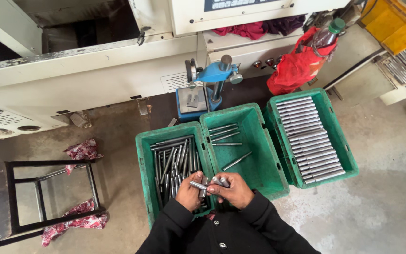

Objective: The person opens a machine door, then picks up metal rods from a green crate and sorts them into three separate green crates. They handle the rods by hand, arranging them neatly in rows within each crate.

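Note:
My left hand (189, 193) and my right hand (232, 190) are together just above the near edge of the green crates, both closed around short grey metal rods (208, 182). The left hand grips one or two rods standing on end; the right holds a rod lying across its fingers. Below the left hand is the left green crate (143, 160), filled with several loose metal rods (175, 162). The middle green crate (259, 160) holds a few scattered rods (225, 136). The right green crate (341, 141) has rods (308, 141) laid in neat rows.
A blue gauge stand (207, 87) sits behind the crates against a cream machine (85, 70). A red cloth bag with a bottle (304, 61) is at the back right, a yellow crate (391, 21) beyond it. A black metal stool frame (48, 197) with red rags stands at left.

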`<move>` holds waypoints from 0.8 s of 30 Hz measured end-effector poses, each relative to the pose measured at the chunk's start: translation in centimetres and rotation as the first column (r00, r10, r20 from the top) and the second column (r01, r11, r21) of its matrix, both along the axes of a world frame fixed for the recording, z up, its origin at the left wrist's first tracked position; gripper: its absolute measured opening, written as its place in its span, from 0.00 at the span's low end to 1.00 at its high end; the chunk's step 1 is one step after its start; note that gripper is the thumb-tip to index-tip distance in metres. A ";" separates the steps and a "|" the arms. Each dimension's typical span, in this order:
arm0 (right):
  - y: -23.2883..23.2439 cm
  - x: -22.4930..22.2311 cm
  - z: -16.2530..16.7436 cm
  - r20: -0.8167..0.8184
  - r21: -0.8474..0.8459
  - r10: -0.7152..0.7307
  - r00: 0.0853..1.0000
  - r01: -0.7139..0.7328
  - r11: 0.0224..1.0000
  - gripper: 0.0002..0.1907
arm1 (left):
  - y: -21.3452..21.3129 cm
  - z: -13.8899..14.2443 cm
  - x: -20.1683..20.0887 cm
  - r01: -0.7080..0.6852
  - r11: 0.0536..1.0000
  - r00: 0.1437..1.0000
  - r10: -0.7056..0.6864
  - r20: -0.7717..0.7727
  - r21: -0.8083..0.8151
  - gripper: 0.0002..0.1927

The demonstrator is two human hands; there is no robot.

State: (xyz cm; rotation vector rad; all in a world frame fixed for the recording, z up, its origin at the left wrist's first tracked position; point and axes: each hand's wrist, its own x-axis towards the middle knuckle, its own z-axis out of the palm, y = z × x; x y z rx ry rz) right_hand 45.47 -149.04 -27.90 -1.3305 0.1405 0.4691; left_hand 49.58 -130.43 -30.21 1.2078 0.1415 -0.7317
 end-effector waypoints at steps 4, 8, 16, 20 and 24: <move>0.2 -0.8 0.9 0.021 0.005 0.006 1.000 -0.007 1.000 0.15 | 0.4 0.5 0.1 0.119 0.993 0.991 -0.120 0.063 0.021 0.22; 0.4 -1.1 2.6 0.250 -0.266 0.136 0.959 -0.067 0.962 0.20 | 0.2 0.6 0.6 0.167 0.986 0.978 -0.167 0.127 0.009 0.23; 1.9 -1.4 4.3 0.210 -0.296 0.128 0.969 -0.062 0.953 0.20 | 0.5 1.3 1.0 0.230 0.973 0.966 -0.227 0.123 -0.009 0.24; 1.8 -1.7 4.8 0.255 -0.455 0.161 0.953 -0.029 0.890 0.19 | 0.4 1.1 0.9 0.188 0.982 0.950 -0.184 0.252 0.007 0.25; 0.8 -3.2 5.7 0.542 -0.382 0.136 0.829 0.099 0.919 0.23 | 0.8 0.5 0.9 -0.100 0.993 0.983 0.089 0.159 0.058 0.20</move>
